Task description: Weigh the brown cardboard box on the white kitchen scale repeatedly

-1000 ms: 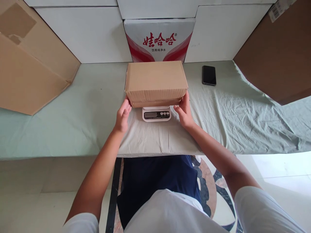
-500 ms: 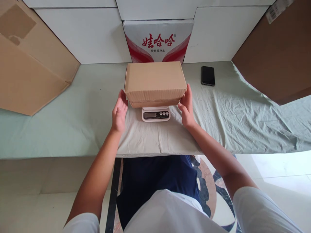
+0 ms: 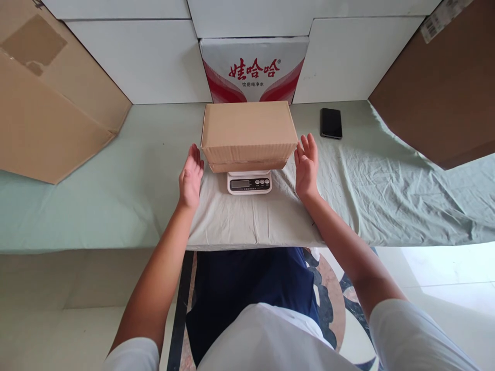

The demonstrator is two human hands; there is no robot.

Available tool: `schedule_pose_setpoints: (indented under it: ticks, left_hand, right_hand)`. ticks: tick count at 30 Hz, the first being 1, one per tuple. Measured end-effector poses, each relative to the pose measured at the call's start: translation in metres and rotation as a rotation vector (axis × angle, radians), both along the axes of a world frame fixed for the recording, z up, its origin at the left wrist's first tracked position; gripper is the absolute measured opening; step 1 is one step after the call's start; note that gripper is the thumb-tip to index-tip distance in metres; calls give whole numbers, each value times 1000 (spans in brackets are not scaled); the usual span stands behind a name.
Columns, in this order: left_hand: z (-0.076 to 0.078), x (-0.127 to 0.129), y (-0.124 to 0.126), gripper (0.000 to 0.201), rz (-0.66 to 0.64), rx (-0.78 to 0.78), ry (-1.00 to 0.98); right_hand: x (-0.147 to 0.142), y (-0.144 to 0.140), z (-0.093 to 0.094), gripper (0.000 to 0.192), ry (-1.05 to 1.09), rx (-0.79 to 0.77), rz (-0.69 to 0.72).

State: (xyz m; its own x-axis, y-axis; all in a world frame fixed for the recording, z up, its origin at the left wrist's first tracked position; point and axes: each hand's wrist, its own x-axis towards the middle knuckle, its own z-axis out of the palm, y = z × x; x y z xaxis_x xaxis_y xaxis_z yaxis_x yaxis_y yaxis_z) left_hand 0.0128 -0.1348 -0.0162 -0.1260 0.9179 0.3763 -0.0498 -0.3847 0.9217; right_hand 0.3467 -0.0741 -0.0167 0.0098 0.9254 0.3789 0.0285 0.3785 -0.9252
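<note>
A closed brown cardboard box (image 3: 248, 135) sits at the centre of the frame on a small white kitchen scale (image 3: 249, 182), whose display and buttons stick out from under the box's near edge. The left hand (image 3: 190, 179) is held flat just left of the box, its grip spread with fingers straight and together, palm turned toward the box, with a narrow gap between the two. The right hand (image 3: 307, 165) mirrors it just right of the box, grip likewise spread and holding nothing, fingers pointing away from the person and close to the box's right lower corner without clearly touching it. Scale and box stand on a worktop (image 3: 154, 154) covered with a pale green, wrinkled cloth (image 3: 386, 185). A black phone (image 3: 331, 123) lies flat on the cloth to the upper right of the box, well apart from the right hand. Behind the box, against the white wall panels, stands a white and red carton with printed characters (image 3: 254, 69). A large flattened cardboard sheet (image 3: 42, 113) leans at the upper left of the frame, and a darker brown cardboard box (image 3: 441, 93) fills the upper right.
</note>
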Motion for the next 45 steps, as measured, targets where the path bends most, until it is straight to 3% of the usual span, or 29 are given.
schedule_pose_setpoints:
  ticks: [15, 45]
  left_hand:
    - [-9, -3, 5, 85, -26, 29, -9]
    - [-14, -5, 6, 78, -54, 60, 0]
  right_hand:
    - [-1, 4, -10, 68, 162, 18, 103]
    - [-7, -3, 2, 68, 142, 0, 134]
